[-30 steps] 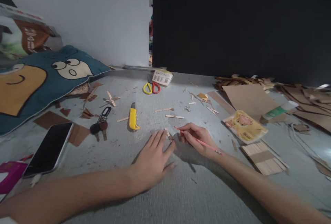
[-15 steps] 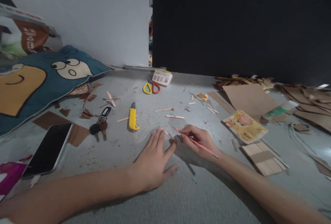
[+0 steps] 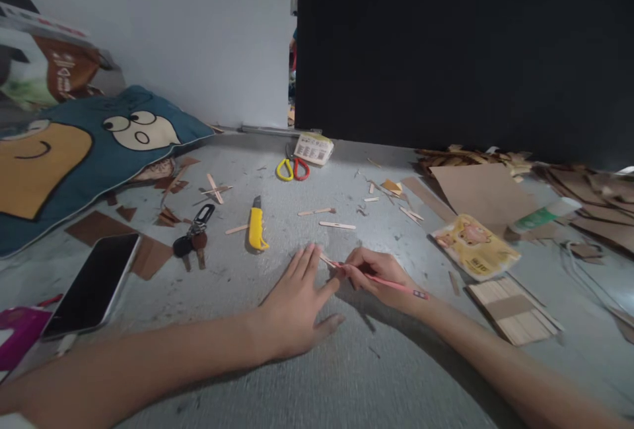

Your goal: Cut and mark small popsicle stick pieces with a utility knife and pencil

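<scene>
My right hand [image 3: 375, 272] is closed around a pink pencil [image 3: 396, 284], its tip down at a small craft stick [image 3: 327, 260] on the grey tabletop. My left hand [image 3: 297, 303] lies flat with fingers stretched, the fingertips at one end of that stick and a finger near its other end. Part of the stick is hidden by the fingers. Just beyond lie another craft stick [image 3: 337, 225] and a stick with a dark end [image 3: 317, 212]. A yellow utility knife [image 3: 256, 226] rests to the left of them, its blade end pointing away.
On the left are keys [image 3: 198, 241], a phone [image 3: 92, 287] and a blue cushion [image 3: 99, 145]. Scissors [image 3: 293, 169] lie at the back. To the right are a yellow packet [image 3: 478, 247], a bundle of craft sticks [image 3: 512, 310], a glue stick [image 3: 545, 215] and cardboard [image 3: 478, 190].
The pencil tip has come down and left onto the small craft stick. My left hand has stayed nearly still. The whole view has shifted slightly.
</scene>
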`<state>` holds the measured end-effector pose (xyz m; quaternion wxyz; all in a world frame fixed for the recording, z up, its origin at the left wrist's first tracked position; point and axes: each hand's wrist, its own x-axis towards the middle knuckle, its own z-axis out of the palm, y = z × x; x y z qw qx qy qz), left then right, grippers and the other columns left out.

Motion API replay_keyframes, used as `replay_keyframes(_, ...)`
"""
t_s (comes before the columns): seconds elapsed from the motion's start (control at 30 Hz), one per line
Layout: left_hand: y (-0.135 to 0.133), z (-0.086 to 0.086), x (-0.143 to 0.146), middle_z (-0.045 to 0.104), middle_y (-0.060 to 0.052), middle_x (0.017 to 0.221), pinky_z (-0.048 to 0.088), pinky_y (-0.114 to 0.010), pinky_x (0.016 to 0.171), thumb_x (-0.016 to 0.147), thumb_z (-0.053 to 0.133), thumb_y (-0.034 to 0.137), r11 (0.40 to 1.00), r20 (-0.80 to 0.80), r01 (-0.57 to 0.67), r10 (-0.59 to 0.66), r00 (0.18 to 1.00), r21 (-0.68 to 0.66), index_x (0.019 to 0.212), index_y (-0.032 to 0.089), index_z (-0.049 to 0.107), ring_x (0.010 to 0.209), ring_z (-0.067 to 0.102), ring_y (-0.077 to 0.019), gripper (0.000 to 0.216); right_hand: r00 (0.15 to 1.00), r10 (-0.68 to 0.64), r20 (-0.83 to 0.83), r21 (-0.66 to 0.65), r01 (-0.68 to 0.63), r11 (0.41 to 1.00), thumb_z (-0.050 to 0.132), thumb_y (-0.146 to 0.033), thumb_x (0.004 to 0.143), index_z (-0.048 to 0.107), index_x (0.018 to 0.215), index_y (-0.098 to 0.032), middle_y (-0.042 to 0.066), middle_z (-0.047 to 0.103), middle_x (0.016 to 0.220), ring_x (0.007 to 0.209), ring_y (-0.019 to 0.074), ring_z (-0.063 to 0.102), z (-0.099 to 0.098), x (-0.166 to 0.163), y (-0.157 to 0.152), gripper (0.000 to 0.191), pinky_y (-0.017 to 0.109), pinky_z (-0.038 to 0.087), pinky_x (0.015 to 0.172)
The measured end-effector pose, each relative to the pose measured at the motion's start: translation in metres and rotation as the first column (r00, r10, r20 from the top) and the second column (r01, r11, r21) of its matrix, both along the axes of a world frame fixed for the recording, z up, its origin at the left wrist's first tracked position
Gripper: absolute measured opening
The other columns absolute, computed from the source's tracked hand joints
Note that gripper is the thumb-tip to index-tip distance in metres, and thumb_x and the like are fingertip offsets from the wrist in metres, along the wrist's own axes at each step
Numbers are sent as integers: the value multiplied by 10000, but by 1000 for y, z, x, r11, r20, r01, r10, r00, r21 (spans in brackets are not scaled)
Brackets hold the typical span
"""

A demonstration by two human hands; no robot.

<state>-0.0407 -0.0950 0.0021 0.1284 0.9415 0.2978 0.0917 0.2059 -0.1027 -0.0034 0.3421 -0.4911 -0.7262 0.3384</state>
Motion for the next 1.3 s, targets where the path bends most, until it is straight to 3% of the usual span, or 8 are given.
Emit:
replay_keyframes(0.23, 1, 1, 1, 153, -133, 1797, 202, -652, 1298, 1039, 443, 685, 1000, -48, -8, 9, 999, 22, 1599, 262, 489, 1637, 132, -465, 703, 999, 9, 38, -16, -8, 1000, 522, -570, 1050, 605, 772, -240, 40, 729, 756, 602, 135, 596, 5, -2, -2, 440, 252, 464, 566)
replay_keyframes(0.67, 0, 7, 1, 155, -141, 1795, 194, -634, 1299, 1045, 439, 677, 999, -69, -9, 12, 998, 32, 1606, 258, 484, 1634, 157, -458, 702, 1000, 15, 22, -22, -15, 1000, 517, -555, 1048, 578, 760, -245, 36, 720, 739, 615, 140, 606, 6, -4, -1, 427, 265, 476, 586)
replay_keyframes(1.3, -1, 1, 1, 137, -115, 1802, 145, -614, 1317, 1051, 424, 672, 998, -66, -17, 21, 998, 66, 1590, 270, 495, 1646, 139, -425, 676, 999, 22, 28, -7, -22, 1000, 502, -620, 1041, 589, 799, -240, 26, 691, 744, 592, 135, 565, 10, -5, -1, 459, 267, 464, 562)
